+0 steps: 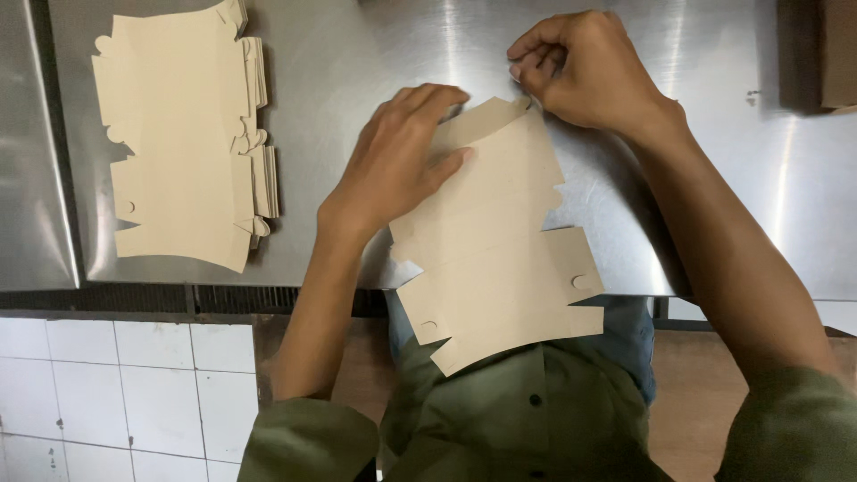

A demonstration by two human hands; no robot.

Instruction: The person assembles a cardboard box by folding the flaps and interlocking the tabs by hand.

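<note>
Left hand (402, 156) over cardboard blank (495, 259); right hand (580, 67) hiding its corner

cardboard blank (500, 268) on steel table (357, 54), blank stack (174, 134) left

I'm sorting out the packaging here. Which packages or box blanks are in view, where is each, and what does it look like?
Flat box blank: brown die-cut card with tabs, on the steel table's near edge, left hand flat on it, right hand pinching its far corner.
Stack of blanks: pale cream, same cut, far left on the table.
Brown box: top right corner, mostly cut off.
No labels, signs or screens.
</note>
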